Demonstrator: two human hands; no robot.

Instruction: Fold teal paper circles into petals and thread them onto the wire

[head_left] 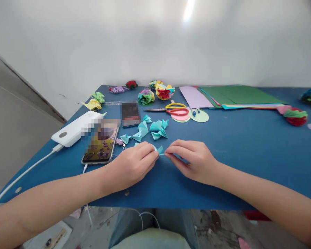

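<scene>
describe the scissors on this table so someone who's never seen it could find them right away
On the blue table, look toward the far middle, just left of the stack of coloured paper sheets. The scissors lie flat beside pastel paper circles, the only tool there, with one yellow and one red handle.

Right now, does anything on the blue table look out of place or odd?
Nothing is spilled or damaged. Only the white power bank lies askew at the table left edge, its cable hanging off.

Teal folded paper piece (159, 149), blue table (248, 148), white power bank (74, 129), red-and-yellow scissors (172, 109), green paper sheets (238, 94)
</scene>
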